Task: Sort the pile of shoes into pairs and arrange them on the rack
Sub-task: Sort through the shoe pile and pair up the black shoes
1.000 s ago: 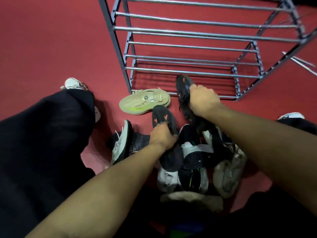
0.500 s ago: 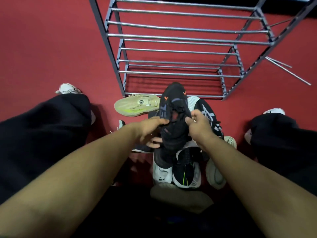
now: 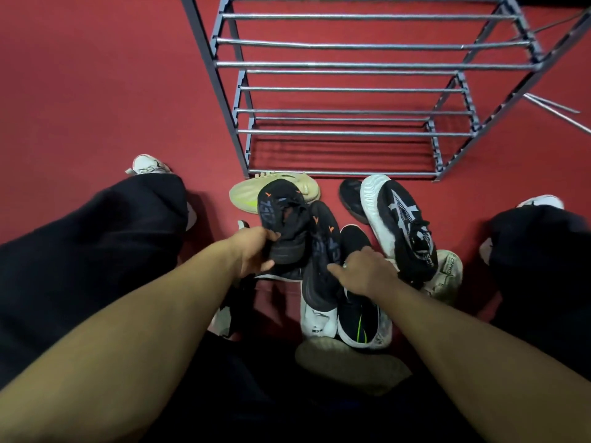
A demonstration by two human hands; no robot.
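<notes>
Floor (image 3: 96,91) is flat dark-red matting filling the whole view, with a grey metal tube shoe rack (image 3: 351,63) standing on it ahead; every rail of the rack is bare and throws striped shadows on the red below. Loose metal rods (image 3: 556,111) lie on the floor right of the rack. Pile of mixed shoes (image 3: 351,314) sits on the floor just in front of the rack, between the person's black-trousered legs (image 3: 80,251). Left hand (image 3: 252,254) has fingers curled round a black knit sneaker with orange chevron marks (image 3: 283,219), held raised over the pile's left side. Right hand (image 3: 367,270) grips a second black knit sneaker with orange marks (image 3: 319,257), thumb on its upper, just beside the first. Pale beige-yellow sneaker (image 3: 246,196) lies on its side behind the held shoe, touching the rack's front rail. Black sneaker with white ribbed sole and white star pattern (image 3: 399,219) lies at the pile's right, beside a dirty white shoe (image 3: 447,276). Black shoe with green stripe (image 3: 358,318) lies under the right wrist.
</notes>
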